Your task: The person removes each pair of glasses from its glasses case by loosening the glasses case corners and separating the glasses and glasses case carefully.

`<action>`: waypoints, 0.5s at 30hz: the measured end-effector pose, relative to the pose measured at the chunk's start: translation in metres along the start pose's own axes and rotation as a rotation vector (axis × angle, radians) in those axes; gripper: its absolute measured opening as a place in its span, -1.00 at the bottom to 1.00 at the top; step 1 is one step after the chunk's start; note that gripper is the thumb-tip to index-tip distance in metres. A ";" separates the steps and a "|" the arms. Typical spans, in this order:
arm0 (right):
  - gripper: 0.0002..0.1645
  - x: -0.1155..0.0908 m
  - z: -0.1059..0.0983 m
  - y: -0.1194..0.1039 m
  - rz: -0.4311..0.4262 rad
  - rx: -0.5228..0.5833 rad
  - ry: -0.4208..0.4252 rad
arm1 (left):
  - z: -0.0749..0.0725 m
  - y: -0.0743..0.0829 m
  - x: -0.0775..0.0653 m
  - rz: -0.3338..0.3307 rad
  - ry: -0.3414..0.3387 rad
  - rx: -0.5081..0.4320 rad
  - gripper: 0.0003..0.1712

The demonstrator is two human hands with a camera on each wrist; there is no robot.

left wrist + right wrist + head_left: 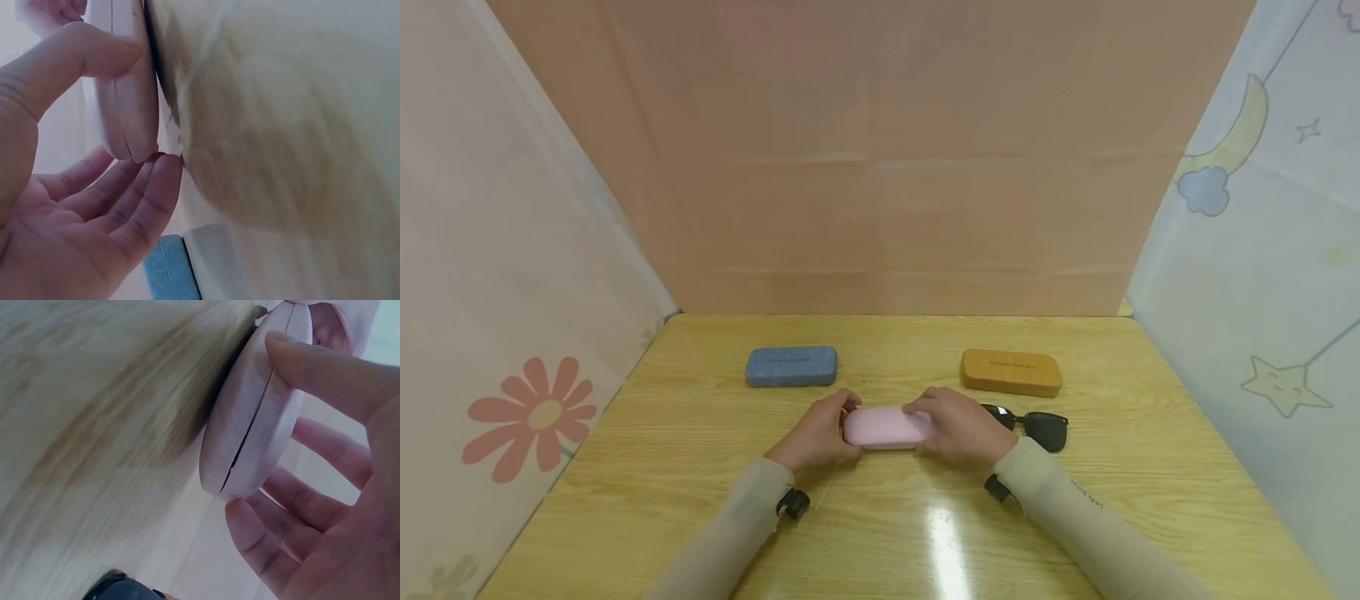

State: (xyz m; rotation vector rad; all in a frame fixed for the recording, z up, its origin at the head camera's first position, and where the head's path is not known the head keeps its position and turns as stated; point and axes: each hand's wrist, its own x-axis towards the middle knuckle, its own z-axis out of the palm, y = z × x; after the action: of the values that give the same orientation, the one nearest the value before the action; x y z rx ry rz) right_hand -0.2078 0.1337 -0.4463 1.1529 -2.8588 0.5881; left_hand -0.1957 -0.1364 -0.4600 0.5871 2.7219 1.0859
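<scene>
A pink glasses case [886,427] lies lengthwise between both hands, low over the wooden table. At its left end, my left hand [820,431] holds it, thumb on the near side and curled fingers [150,200] around the end. My right hand [961,429] grips the other end in the same way, its thumb [312,365] pressing near the seam. The lid looks closed, with a thin dark line along the seam of the case [247,425] in the right wrist view. Dark sunglasses [1045,431] lie just beyond the right hand, partly hidden by it.
A blue glasses case [792,367] sits at the back left of the table [700,467]. The orange glasses case [1011,372] is at the back right, behind the sunglasses. Hanging cloths [880,208] enclose the table at the back and both sides.
</scene>
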 end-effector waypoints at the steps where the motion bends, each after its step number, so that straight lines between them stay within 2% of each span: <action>1: -0.32 0.000 -0.001 0.000 0.003 0.005 -0.005 | -0.001 0.001 0.000 -0.002 0.000 0.005 -0.23; 9: -0.41 -0.002 -0.004 0.000 -0.031 0.059 -0.008 | -0.006 0.000 0.002 -0.023 -0.018 -0.012 -0.29; 15: -0.46 -0.001 -0.004 0.005 -0.063 0.049 -0.017 | -0.007 -0.006 0.003 -0.023 -0.018 -0.048 -0.29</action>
State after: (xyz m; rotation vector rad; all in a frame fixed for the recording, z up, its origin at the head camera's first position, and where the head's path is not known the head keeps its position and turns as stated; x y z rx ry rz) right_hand -0.2113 0.1391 -0.4444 1.2563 -2.8247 0.6528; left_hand -0.2021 -0.1434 -0.4592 0.5545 2.6728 1.1320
